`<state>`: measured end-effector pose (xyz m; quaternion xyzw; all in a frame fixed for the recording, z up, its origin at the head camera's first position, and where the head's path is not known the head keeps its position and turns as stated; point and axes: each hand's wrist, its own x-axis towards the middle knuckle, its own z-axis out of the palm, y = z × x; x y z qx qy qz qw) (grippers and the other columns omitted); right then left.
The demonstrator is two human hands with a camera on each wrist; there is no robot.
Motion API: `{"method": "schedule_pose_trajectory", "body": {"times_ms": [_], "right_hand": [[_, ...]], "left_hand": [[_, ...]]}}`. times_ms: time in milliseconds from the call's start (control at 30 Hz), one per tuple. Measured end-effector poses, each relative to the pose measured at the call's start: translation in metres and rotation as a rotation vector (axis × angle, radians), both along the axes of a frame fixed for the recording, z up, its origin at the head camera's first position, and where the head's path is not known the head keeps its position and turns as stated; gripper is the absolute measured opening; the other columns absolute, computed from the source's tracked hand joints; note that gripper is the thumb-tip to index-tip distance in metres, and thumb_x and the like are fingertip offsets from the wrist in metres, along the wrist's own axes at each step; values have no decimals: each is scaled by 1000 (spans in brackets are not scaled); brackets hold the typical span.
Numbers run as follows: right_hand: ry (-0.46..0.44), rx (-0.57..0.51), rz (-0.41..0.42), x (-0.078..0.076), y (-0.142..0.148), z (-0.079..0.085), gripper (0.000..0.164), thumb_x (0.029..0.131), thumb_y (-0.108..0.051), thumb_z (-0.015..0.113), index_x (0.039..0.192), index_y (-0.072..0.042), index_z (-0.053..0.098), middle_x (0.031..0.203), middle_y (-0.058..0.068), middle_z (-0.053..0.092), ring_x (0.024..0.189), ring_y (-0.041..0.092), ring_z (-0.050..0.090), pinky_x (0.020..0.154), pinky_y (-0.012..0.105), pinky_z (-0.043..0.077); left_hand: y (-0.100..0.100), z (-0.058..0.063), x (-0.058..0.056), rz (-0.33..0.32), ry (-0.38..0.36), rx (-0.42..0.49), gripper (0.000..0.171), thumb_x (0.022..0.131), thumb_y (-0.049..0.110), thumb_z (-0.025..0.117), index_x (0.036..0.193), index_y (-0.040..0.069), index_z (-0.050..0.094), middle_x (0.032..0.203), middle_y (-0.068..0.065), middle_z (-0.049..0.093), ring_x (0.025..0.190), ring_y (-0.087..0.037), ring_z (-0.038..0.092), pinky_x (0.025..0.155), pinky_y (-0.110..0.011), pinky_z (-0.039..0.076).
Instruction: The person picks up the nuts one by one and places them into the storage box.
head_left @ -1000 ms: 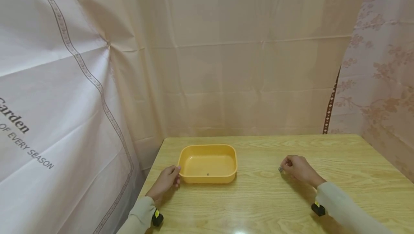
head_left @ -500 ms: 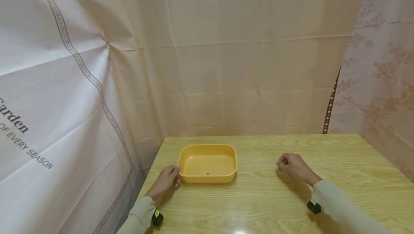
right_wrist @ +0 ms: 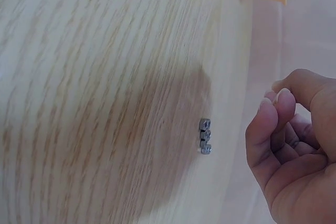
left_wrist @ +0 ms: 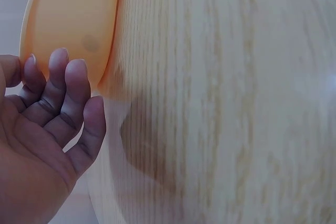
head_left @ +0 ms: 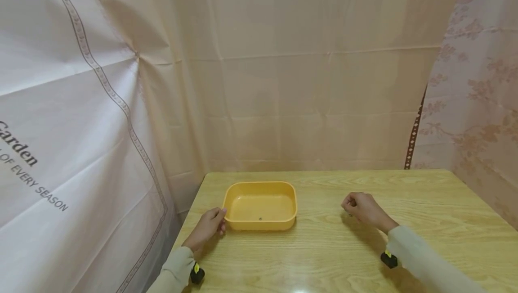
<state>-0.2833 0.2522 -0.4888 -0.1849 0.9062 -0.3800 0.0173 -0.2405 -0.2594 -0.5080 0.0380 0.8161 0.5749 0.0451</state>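
Note:
My left hand pinches the near left side of a yellow plastic tray between thumb and fingers. Inside the tray lies one small dark nut-like piece. In the left wrist view the other fingers curl loosely by the tray's wall. My right hand hovers over the table, its thumb and fingertips together; I cannot tell whether a small piece is between them. Beneath it, in the right wrist view, several small silver metal pieces, nut-like, lie in a short row on the tabletop.
The light wood-grain table runs back to a beige cloth. A white printed cloth hangs along the left side, and a floral one on the right. Each wrist wears a black camera.
My right hand has shifted slightly left, now mostly covering the metal pieces in the head view. The left hand and the tray stay in place.

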Motion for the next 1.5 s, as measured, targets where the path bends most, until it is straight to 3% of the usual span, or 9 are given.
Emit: {"method": "schedule_pose_trajectory", "body": {"times_ms": [667,1067,1500], "right_hand": [[-3,-31,45,-3,-15,6,17,105,-10,57,103,5,65,79,11,67,46,8,44,44,22,41],[4,-57,80,-3,-32,9,17,106,-11,59,107,4,65,82,12,68,46,8,46,47,25,45],[-7,-86,112,-4,-45,15,13,105,-12,61,105,0,65,79,14,66,48,10,49,49,27,47]], "left_hand": [[1,0,-1,8,5,-7,41,111,35,48,92,-1,56,78,-8,58,67,-16,56,58,-27,52],[-3,-2,0,-18,12,2,42,111,38,47,93,1,55,77,-6,59,67,-16,57,60,-27,53],[2,1,2,12,15,-2,41,111,35,49,94,-1,56,78,-7,58,68,-17,56,59,-28,52]]}}
